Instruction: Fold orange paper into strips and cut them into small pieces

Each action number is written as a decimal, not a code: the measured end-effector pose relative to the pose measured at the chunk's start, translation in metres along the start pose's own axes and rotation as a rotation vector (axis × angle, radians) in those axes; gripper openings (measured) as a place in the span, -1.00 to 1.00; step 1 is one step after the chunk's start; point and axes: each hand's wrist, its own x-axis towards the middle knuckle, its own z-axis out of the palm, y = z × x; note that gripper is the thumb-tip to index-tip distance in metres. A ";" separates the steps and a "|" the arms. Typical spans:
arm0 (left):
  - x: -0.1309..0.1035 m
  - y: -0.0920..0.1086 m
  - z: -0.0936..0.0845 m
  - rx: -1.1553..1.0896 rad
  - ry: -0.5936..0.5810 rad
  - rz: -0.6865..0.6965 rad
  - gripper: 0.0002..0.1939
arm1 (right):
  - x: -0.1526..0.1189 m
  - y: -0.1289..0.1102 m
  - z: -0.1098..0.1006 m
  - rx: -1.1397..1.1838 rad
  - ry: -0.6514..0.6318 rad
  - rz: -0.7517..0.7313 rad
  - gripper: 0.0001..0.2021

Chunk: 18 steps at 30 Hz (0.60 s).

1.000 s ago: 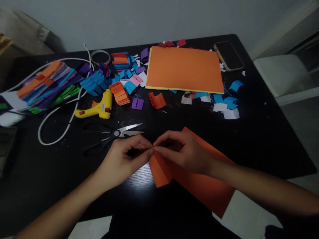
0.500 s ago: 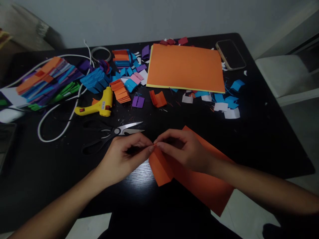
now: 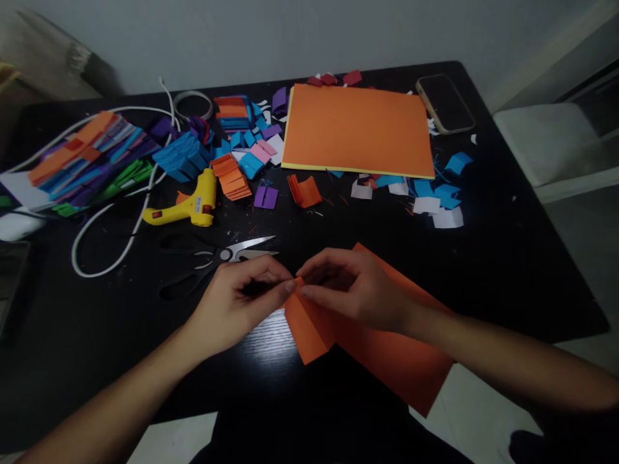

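Observation:
An orange paper sheet (image 3: 391,354) lies slanted at the table's front edge, its narrow left part folded over. My left hand (image 3: 242,299) pinches the far corner of the folded part between thumb and fingers. Beside it, my right hand (image 3: 360,290) holds the same corner, thumb and fingertips pressed on the paper, the palm over the sheet. Open scissors (image 3: 225,254) with black handles lie just beyond my left hand. Part of the sheet is hidden under my right hand and forearm.
Beyond the hands lie a yellow glue gun (image 3: 206,200), folded paper pieces (image 3: 232,177), a stack topped with orange paper (image 3: 358,132) and a phone (image 3: 445,104). A white cable (image 3: 77,238) loops on the left, near bundled paper strips (image 3: 91,158).
My fingertips have parted slightly at the corner, so more of the orange paper shows between them. The whole view has shifted a little.

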 end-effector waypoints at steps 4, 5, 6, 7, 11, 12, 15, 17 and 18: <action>-0.001 0.000 -0.001 0.002 0.005 0.019 -0.87 | 0.000 0.002 0.000 -0.005 0.008 -0.027 -0.88; -0.001 0.001 -0.001 0.005 0.006 0.024 -0.87 | 0.001 0.002 0.000 -0.004 0.007 -0.025 -0.88; -0.001 0.001 -0.001 0.009 0.006 0.027 -0.88 | 0.001 0.002 0.000 0.000 0.007 -0.023 -0.88; 0.000 0.001 -0.001 0.012 0.006 0.031 -0.88 | 0.001 0.002 0.000 0.003 0.006 -0.019 -0.88; 0.001 0.002 -0.001 0.026 0.004 0.039 -0.89 | 0.000 -0.001 0.000 -0.008 0.004 -0.003 -0.90; 0.001 0.002 -0.001 0.029 0.001 0.040 -0.89 | 0.000 -0.002 0.001 -0.015 0.002 -0.005 -0.90; 0.000 0.001 -0.001 0.032 -0.013 0.039 -0.89 | 0.001 -0.002 0.001 -0.051 0.006 -0.016 -0.91; 0.000 0.000 0.000 0.033 -0.023 0.035 -0.89 | 0.002 0.000 0.001 -0.078 0.009 -0.027 -0.90; 0.000 -0.001 0.000 0.035 -0.025 0.035 -0.89 | 0.002 0.000 0.001 -0.089 0.009 -0.032 -0.90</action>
